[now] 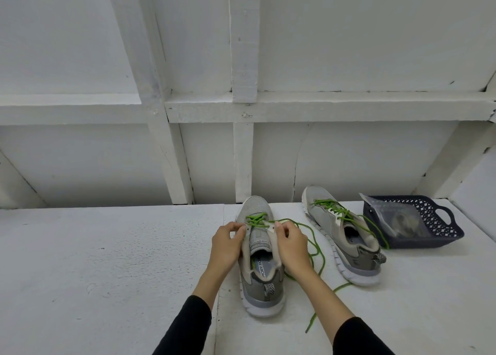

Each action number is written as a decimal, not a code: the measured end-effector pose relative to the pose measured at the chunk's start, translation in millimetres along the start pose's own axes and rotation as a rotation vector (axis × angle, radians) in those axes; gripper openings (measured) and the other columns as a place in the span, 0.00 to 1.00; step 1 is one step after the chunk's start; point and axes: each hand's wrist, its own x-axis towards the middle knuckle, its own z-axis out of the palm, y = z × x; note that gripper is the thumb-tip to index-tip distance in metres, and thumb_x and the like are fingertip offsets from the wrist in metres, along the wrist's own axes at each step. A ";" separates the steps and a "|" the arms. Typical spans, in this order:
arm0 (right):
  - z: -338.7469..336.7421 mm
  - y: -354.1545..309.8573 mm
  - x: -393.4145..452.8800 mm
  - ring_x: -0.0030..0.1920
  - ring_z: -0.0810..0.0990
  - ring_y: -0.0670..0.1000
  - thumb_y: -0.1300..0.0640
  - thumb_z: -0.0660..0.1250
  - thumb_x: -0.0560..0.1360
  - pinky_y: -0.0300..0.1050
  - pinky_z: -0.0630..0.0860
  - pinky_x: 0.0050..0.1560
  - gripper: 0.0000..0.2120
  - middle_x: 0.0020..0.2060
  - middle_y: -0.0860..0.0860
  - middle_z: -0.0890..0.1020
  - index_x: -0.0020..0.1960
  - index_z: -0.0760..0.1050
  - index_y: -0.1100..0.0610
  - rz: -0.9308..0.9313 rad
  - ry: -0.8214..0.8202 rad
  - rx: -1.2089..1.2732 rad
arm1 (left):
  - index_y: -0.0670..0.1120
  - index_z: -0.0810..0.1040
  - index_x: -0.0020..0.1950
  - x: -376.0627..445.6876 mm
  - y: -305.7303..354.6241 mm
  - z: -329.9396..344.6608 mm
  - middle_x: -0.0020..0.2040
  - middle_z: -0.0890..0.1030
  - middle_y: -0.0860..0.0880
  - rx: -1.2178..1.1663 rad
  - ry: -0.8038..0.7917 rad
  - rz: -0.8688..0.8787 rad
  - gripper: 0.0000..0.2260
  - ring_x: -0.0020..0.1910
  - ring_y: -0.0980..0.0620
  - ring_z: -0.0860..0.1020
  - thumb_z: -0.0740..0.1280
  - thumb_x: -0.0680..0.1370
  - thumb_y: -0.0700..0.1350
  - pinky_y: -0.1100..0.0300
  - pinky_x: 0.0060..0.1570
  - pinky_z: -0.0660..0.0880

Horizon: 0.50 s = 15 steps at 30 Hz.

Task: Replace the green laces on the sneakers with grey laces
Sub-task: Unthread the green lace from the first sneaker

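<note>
Both hands work the near sneaker (261,263) on the white table (107,260): the left hand (228,243) pinches the left eyelet flap, the right hand (290,243) pinches the green lace (256,218) at the right flap. This looks like the unlacing step, with the upper rows already free and loose lace trailing to the right. Next, each remaining crossing needs pulling out through its eyelets. A second sneaker (343,233), fully laced, waits just beside a dark basket (440,225). Its clear bag (397,220) presumably holds grey laces; the contents are hard to make out.
</note>
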 end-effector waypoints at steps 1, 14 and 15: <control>-0.1 2.2 -0.4 0.34 0.70 0.48 0.53 0.60 0.81 0.33 0.66 0.31 0.16 0.31 0.49 0.72 0.35 0.67 0.55 0.024 0.013 0.029 | 0.52 0.80 0.52 -0.1 2.8 1.4 0.53 0.78 0.54 0.062 0.015 0.050 0.05 0.55 0.52 0.77 0.65 0.80 0.47 0.53 0.55 0.76; 0.7 8.7 -5.3 0.33 0.70 0.49 0.53 0.59 0.82 0.34 0.64 0.31 0.16 0.31 0.51 0.73 0.39 0.72 0.61 0.055 0.039 0.090 | 0.53 0.78 0.56 16.6 32.0 19.6 0.56 0.75 0.53 0.904 -0.161 0.402 0.12 0.59 0.48 0.66 0.57 0.82 0.54 0.51 0.60 0.63; 1.6 8.5 -6.2 0.33 0.70 0.48 0.53 0.59 0.82 0.35 0.64 0.31 0.16 0.31 0.51 0.73 0.39 0.71 0.60 0.048 0.050 0.087 | 0.53 0.78 0.52 19.0 30.6 18.5 0.53 0.75 0.53 0.764 -0.166 0.341 0.10 0.59 0.47 0.67 0.58 0.81 0.53 0.50 0.59 0.65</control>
